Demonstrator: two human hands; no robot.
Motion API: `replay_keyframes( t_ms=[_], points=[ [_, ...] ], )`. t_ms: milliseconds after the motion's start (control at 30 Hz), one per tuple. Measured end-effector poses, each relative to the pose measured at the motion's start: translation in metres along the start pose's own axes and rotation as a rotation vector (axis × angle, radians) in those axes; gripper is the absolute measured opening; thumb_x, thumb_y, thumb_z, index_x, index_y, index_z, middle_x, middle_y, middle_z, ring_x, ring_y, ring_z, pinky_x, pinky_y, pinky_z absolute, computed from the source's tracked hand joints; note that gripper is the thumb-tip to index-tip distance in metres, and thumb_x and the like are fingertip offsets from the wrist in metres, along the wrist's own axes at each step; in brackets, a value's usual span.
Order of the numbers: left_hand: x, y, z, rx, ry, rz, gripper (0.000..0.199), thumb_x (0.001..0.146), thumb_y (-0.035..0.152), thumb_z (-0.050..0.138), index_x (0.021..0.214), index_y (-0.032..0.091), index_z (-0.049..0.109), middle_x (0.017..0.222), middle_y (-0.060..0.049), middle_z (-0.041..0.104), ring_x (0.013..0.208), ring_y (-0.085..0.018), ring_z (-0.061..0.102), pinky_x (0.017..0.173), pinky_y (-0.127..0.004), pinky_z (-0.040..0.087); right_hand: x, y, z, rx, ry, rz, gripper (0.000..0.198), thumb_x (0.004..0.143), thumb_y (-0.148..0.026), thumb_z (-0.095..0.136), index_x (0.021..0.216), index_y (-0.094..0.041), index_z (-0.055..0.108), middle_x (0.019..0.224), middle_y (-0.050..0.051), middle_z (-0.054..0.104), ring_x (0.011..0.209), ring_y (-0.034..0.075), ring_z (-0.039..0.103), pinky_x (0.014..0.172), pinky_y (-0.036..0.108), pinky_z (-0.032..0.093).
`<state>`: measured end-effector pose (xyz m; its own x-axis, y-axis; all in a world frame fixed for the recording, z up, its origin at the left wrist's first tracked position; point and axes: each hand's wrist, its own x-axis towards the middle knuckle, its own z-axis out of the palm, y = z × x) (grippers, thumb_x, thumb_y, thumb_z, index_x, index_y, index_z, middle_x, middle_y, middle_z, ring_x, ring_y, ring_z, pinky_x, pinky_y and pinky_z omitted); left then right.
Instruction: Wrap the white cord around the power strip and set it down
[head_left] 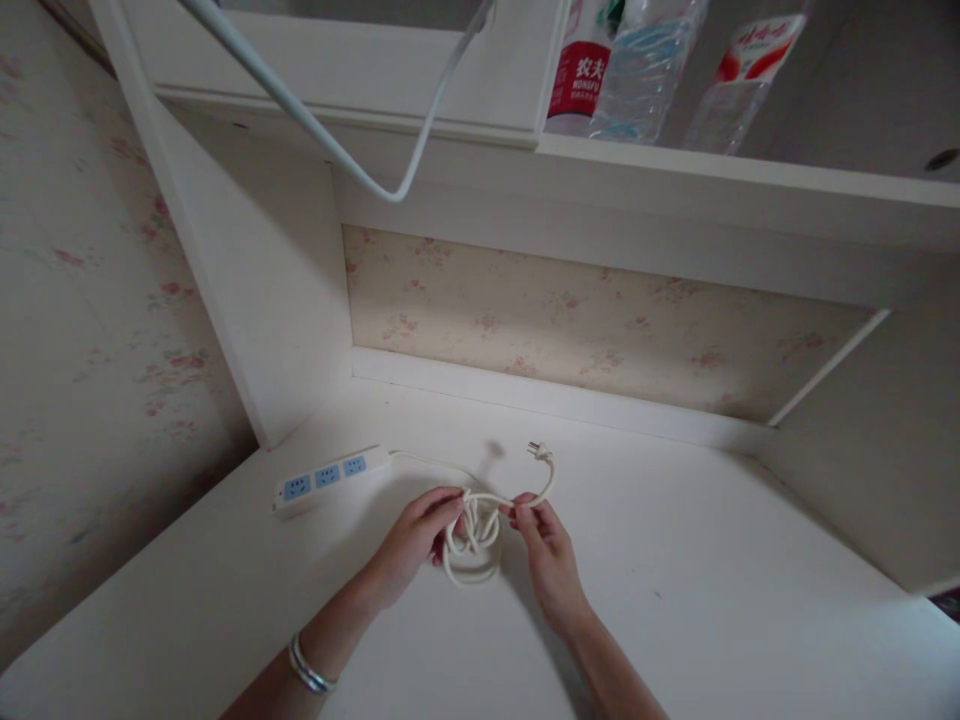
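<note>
So the white cord (472,577) was bunched up in loose loops just above or on the desk (697,650), right between the two hands; honestly hard to say from this angle whether the bottom loop was touching the surface. The left hand (417,532) had its grip closed on the loops at their upper left side, thumb on top. The right hand (551,565) had a stretch of the same cord pinched between thumb and fingers, on the other side of the bundle. Past that pinch, the free end curved up to the plug (538,452), prongs pointing left.

Over to the left sat the power strip (330,478), lying at a slant on the desk, well apart from the right hand, with three blue socket panels on top. A thin run of cord came off its right end and went over toward the bundle. There was a silvery bracelet (309,668) on the left wrist.

Up top, a shelf (750,180) held some plastic bottles (649,75), and a pale bent rod (394,195) hung across the upper part of the view. Flowery wallpaper (172,300) covered the wall at left.
</note>
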<state>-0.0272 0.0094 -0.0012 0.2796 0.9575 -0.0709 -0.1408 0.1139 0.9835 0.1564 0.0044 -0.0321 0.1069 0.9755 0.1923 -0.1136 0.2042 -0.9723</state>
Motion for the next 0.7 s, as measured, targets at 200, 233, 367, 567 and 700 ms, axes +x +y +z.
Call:
replay_keyframes(
  t_ms=[200, 233, 367, 567, 700],
  points=[
    [-0.002, 0.000, -0.001, -0.089, -0.075, -0.041, 0.032, 0.079, 0.041, 0.061, 0.097, 0.015, 0.062, 0.083, -0.003, 0.059, 0.060, -0.010, 0.052, 0.046, -0.018, 0.039, 0.001, -0.002, 0.000, -0.013, 0.037, 0.014, 0.028, 0.079, -0.047, 0.062, 0.086, -0.020, 0.062, 0.083, 0.001, 0.064, 0.075, 0.015, 0.054, 0.069, 0.024, 0.039],
    [-0.002, -0.001, -0.001, -0.092, -0.096, -0.039, 0.032, 0.079, 0.041, 0.061, 0.097, 0.015, 0.063, 0.084, -0.004, 0.060, 0.061, -0.010, 0.053, 0.047, -0.018, 0.040, 0.001, -0.002, 0.000, -0.004, 0.038, 0.025, 0.029, 0.079, -0.048, 0.061, 0.086, -0.020, 0.061, 0.081, 0.001, 0.063, 0.068, 0.013, 0.052, 0.063, 0.023, 0.038],
    [-0.002, -0.002, -0.001, -0.062, -0.175, -0.036, 0.034, 0.079, 0.041, 0.062, 0.100, 0.015, 0.063, 0.087, -0.006, 0.061, 0.066, -0.013, 0.058, 0.055, -0.022, 0.048, 0.001, 0.000, -0.001, 0.068, 0.025, 0.098, 0.031, 0.080, -0.050, 0.060, 0.088, -0.020, 0.058, 0.065, -0.004, 0.054, 0.046, 0.007, 0.031, 0.043, 0.020, 0.022],
    [-0.002, -0.005, 0.000, -0.009, -0.195, -0.108, 0.037, 0.076, 0.044, 0.065, 0.100, 0.016, 0.062, 0.089, -0.007, 0.064, 0.064, -0.015, 0.062, 0.057, -0.026, 0.050, -0.007, -0.006, 0.006, 0.090, -0.100, 0.177, 0.030, 0.079, -0.049, 0.061, 0.083, -0.019, 0.059, 0.066, -0.004, 0.054, 0.049, 0.007, 0.036, 0.045, 0.019, 0.027],
    [-0.001, -0.007, 0.003, 0.051, -0.189, -0.062, 0.041, 0.074, 0.049, 0.065, 0.097, 0.015, 0.064, 0.073, -0.004, 0.062, 0.058, -0.014, 0.059, 0.051, -0.023, 0.048, -0.013, -0.011, 0.015, 0.002, -0.223, 0.095, 0.027, 0.081, -0.046, 0.060, 0.084, -0.019, 0.063, 0.073, 0.000, 0.059, 0.066, 0.012, 0.050, 0.059, 0.022, 0.040]
  ],
)
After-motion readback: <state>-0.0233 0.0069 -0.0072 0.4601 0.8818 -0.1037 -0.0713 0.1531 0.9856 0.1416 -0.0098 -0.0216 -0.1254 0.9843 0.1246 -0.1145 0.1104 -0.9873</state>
